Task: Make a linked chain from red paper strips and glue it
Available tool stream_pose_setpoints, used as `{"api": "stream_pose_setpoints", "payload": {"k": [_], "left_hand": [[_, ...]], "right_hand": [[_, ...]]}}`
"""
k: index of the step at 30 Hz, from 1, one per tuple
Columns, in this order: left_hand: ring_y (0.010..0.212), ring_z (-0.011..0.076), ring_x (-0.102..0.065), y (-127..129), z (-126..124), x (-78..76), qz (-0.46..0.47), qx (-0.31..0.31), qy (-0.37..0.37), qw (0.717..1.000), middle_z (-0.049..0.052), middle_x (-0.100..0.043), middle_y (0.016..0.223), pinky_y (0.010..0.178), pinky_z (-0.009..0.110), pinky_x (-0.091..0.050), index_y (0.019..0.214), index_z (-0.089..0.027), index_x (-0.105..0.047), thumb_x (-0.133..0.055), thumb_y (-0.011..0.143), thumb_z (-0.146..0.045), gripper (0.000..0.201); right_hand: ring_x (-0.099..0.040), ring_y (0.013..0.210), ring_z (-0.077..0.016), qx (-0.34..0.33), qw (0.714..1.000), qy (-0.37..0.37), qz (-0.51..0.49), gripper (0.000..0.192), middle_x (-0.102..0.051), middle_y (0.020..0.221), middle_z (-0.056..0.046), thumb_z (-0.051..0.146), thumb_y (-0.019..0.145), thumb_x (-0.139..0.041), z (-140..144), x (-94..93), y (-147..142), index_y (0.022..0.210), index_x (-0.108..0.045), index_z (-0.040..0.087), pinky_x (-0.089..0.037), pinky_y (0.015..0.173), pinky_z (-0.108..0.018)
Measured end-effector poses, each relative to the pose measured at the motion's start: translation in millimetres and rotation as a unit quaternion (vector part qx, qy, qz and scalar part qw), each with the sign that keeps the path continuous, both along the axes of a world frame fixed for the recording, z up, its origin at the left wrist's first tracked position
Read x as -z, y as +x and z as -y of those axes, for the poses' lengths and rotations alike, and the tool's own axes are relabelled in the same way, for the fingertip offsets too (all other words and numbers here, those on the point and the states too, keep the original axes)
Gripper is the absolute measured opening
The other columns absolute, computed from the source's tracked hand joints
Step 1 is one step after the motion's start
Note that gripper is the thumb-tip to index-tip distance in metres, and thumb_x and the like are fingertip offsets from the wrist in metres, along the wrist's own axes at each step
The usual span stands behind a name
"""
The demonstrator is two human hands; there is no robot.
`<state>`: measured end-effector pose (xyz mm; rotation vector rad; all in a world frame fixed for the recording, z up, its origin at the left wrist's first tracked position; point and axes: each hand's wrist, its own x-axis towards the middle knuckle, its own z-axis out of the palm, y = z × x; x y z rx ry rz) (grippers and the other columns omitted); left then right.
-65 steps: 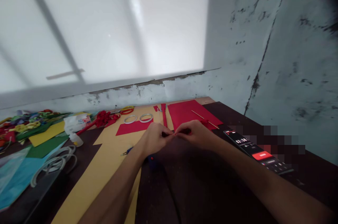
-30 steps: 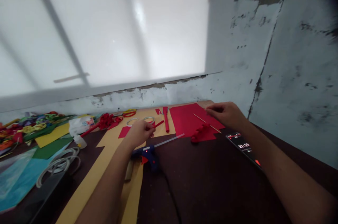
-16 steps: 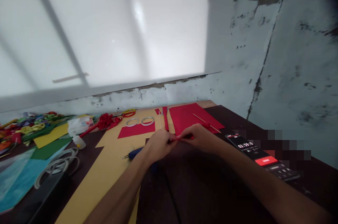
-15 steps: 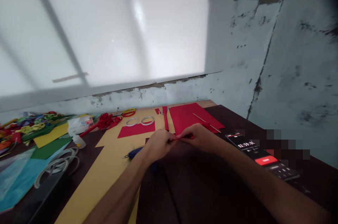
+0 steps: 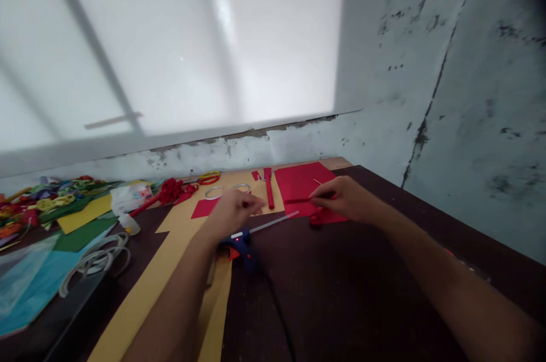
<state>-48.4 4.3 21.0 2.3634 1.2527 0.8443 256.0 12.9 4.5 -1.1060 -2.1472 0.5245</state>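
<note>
Since half a second ago, hands have parted — right hand (image 5: 347,200) has shifted toward the red sheet (image 5: 298,183), left hand (image 5: 232,211) hangs above the glue gun (image 5: 242,242). Head view: right fingers pinch a thin red strip (image 5: 298,200) over the sheet; left fingers loosely curled, holding nothing visible — a rolled red piece (image 5: 318,217) lies just under the right hand.

glue gun (image 5: 239,244) lies below the left hand (image 5: 232,213), scissors (image 5: 207,178) behind, tape rings (image 5: 223,190) between.
</note>
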Motion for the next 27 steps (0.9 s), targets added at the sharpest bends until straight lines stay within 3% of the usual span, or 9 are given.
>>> {"api": "stream_pose_setpoints", "payload": {"k": [3,5,7,10,13,20,23,27], "left_hand": [[0.064,0.0169,-0.063,-16,-9,-4.9,0.091,-0.124,0.071,0.986,0.004,-0.071,0.066,0.059,0.024,-0.045,0.078,-0.014,-0.078,-0.062,0.085,-0.047,0.037],[0.07,0.019,-0.066,-13,-8,-4.6,0.149,-0.139,0.072,0.976,0.006,-0.074,0.074,0.065,0.026,-0.049,0.087,-0.015,-0.078,-0.061,0.085,-0.048,0.037],[0.079,0.0197,-0.068,1,-3,-0.2,0.136,-0.113,0.069,0.982,0.008,-0.076,0.085,0.069,0.026,-0.051,0.096,-0.016,-0.077,-0.061,0.086,-0.047,0.036],[0.089,0.0192,-0.066,27,7,10.5,0.033,-0.028,0.094,0.995,0.009,-0.072,0.107,0.073,0.026,-0.05,0.115,-0.02,-0.071,-0.065,0.085,-0.041,0.037],[0.083,0.0169,-0.065,41,11,16.1,-0.069,0.061,0.08,0.993,0.008,-0.073,0.095,0.074,0.024,-0.046,0.101,-0.022,-0.076,-0.052,0.094,-0.033,0.027],[0.071,0.0143,-0.059,36,10,4.4,-0.089,0.069,0.1,0.989,0.005,-0.069,0.079,0.067,0.024,-0.039,0.089,-0.019,-0.076,-0.049,0.097,-0.033,0.032],[0.067,0.0137,-0.057,22,5,1.6,-0.121,0.032,0.124,0.984,0.005,-0.068,0.077,0.064,0.025,-0.036,0.085,-0.018,-0.077,-0.049,0.096,-0.035,0.034],[0.06,0.0139,-0.055,-1,-6,0.9,-0.141,-0.102,0.118,0.978,0.005,-0.067,0.066,0.058,0.025,-0.032,0.076,-0.016,-0.075,-0.055,0.092,-0.036,0.033]], "right_hand": [[-0.066,0.067,-0.0182,0.109,0.991,0.037,-0.064,0.027,-0.075,0.076,-0.006,0.039,0.083,-0.062,-11,-0.2,20,0.088,-0.078,0.018,-0.048,0.061,-0.027],[-0.067,0.07,-0.0191,0.108,0.991,0.034,-0.069,0.025,-0.076,0.077,-0.006,0.038,0.082,-0.063,-12,2.0,18,0.089,-0.078,0.018,-0.049,0.062,-0.027],[-0.068,0.072,-0.0194,0.074,0.996,0.028,-0.047,0.022,-0.076,0.079,-0.005,0.035,0.082,-0.065,-7,5.4,5,0.089,-0.078,0.018,-0.049,0.065,-0.027],[-0.069,0.071,-0.0186,0.018,1.0,0.015,-0.021,0.02,-0.076,0.078,-0.004,0.032,0.084,-0.063,5,10.5,-22,0.089,-0.079,0.021,-0.048,0.066,-0.027],[-0.07,0.076,-0.0182,-0.017,1.0,0.003,-0.015,0.018,-0.077,0.084,-0.003,0.03,0.084,-0.063,12,12.9,-39,0.09,-0.079,0.022,-0.049,0.071,-0.026],[-0.067,0.07,-0.0172,-0.021,1.0,-0.015,-0.013,0.022,-0.076,0.077,-0.003,0.038,0.086,-0.064,8,6.3,-31,0.084,-0.078,0.021,-0.045,0.064,-0.026],[-0.065,0.066,-0.0175,0.015,1.0,0.014,0.001,0.027,-0.075,0.073,-0.003,0.04,0.087,-0.061,1,5.2,-12,0.084,-0.078,0.02,-0.045,0.063,-0.027],[-0.062,0.058,-0.018,0.136,0.988,0.07,0.013,0.032,-0.071,0.065,-0.004,0.04,0.089,-0.055,-11,7.2,13,0.081,-0.077,0.018,-0.042,0.058,-0.029]]}}
